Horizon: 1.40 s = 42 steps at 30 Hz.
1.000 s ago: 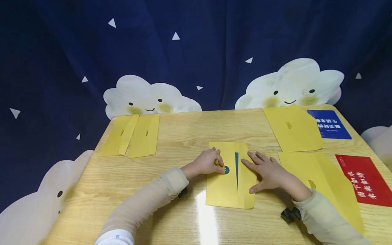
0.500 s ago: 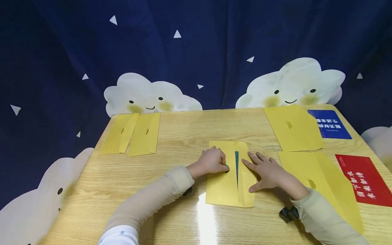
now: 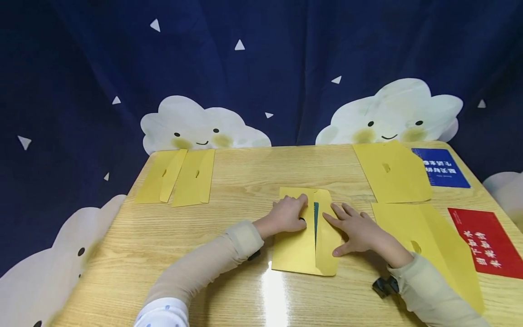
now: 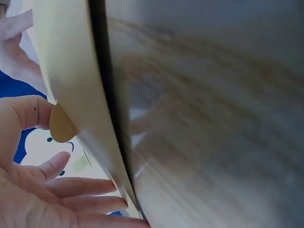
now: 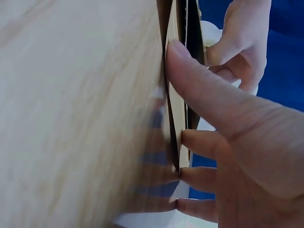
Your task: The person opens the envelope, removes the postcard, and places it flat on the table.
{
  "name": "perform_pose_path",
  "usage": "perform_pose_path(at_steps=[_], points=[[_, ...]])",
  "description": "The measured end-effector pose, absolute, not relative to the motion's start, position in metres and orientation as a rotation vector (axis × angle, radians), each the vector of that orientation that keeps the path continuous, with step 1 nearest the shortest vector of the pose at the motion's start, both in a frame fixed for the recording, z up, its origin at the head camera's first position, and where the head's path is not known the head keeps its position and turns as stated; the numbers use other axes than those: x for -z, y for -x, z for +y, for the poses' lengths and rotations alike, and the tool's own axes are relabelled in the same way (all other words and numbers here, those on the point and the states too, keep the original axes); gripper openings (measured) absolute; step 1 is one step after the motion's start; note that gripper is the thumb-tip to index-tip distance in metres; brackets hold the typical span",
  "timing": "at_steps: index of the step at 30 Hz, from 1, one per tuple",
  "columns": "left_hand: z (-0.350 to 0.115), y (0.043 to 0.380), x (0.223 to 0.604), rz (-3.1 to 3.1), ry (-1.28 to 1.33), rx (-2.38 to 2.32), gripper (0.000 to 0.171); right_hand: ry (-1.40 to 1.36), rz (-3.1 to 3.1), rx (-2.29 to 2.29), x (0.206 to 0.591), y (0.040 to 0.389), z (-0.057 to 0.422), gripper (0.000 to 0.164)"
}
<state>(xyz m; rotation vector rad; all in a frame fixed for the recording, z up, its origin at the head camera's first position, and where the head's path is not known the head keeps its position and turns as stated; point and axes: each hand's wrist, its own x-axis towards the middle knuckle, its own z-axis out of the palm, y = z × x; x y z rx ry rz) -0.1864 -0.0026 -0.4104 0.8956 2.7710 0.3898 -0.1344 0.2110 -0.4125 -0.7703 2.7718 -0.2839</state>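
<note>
A yellow envelope (image 3: 292,256) lies upright before me, and a narrow teal strip of a card (image 3: 316,222) shows through its slit. On its left half rests my left hand (image 3: 287,214), thumb over the small round cut-out, index finger raised apart from it. In the left wrist view the thumb (image 4: 35,111) touches a half-round tab (image 4: 61,126), while other fingers reach straight to the envelope's edge. With fingers spread, my right hand (image 3: 357,230) presses the flap side; in the right wrist view its thumb (image 5: 190,66) and fingertips touch the paper.
Two yellow envelopes (image 3: 159,177) stand side by side at the table's back left. At the right lie two more, one envelope (image 3: 392,177) partly over a blue card (image 3: 447,172), another envelope (image 3: 433,245) beside a red card (image 3: 490,245). A dark cloud-printed curtain (image 3: 286,68) hangs behind.
My left hand has slid slightly right over the round cut-out, and its index finger has gone from curled to raised. The right hand has stayed in place.
</note>
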Motion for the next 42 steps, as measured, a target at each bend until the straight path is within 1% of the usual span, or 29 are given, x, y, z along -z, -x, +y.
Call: perform_pose_path(at_steps=[3, 6, 8, 14, 21, 23, 25, 27, 28, 34, 42], points=[[-0.002, 0.187, 0.41, 2.746, -0.887, -0.376, 0.057, 0.757, 2.768, 0.276, 0.414, 0.135, 0.21, 0.098], [-0.001, 0.187, 0.41, 2.691, -0.883, -0.351, 0.063, 0.734, 2.759, 0.27, 0.414, 0.135, 0.208, 0.099], [-0.001, 0.187, 0.409, 2.649, -0.884, -0.32, 0.061, 0.723, 2.755, 0.265, 0.414, 0.135, 0.206, 0.099], [0.0, 0.186, 0.408, 2.608, -0.898, -0.25, 0.046, 0.721, 2.755, 0.253, 0.41, 0.134, 0.203, 0.098], [-0.004, 0.186, 0.409, 2.616, -0.926, -0.347, 0.038, 0.709, 2.754, 0.262, 0.408, 0.133, 0.202, 0.098], [-0.004, 0.185, 0.411, 2.626, -0.922, -0.366, 0.046, 0.71, 2.758, 0.261, 0.407, 0.133, 0.202, 0.097], [-0.004, 0.184, 0.412, 2.643, -0.919, -0.369, 0.059, 0.713, 2.76, 0.26, 0.407, 0.133, 0.202, 0.097], [-0.003, 0.183, 0.413, 2.658, -0.92, -0.359, 0.065, 0.715, 2.762, 0.258, 0.407, 0.133, 0.202, 0.097], [-0.003, 0.182, 0.414, 2.663, -0.922, -0.357, 0.066, 0.715, 2.762, 0.258, 0.407, 0.133, 0.201, 0.097], [-0.004, 0.182, 0.414, 2.659, -0.909, -0.389, 0.055, 0.705, 2.759, 0.265, 0.407, 0.133, 0.2, 0.098], [-0.007, 0.183, 0.412, 2.649, -0.913, -0.446, 0.055, 0.729, 2.771, 0.239, 0.409, 0.134, 0.201, 0.1]])
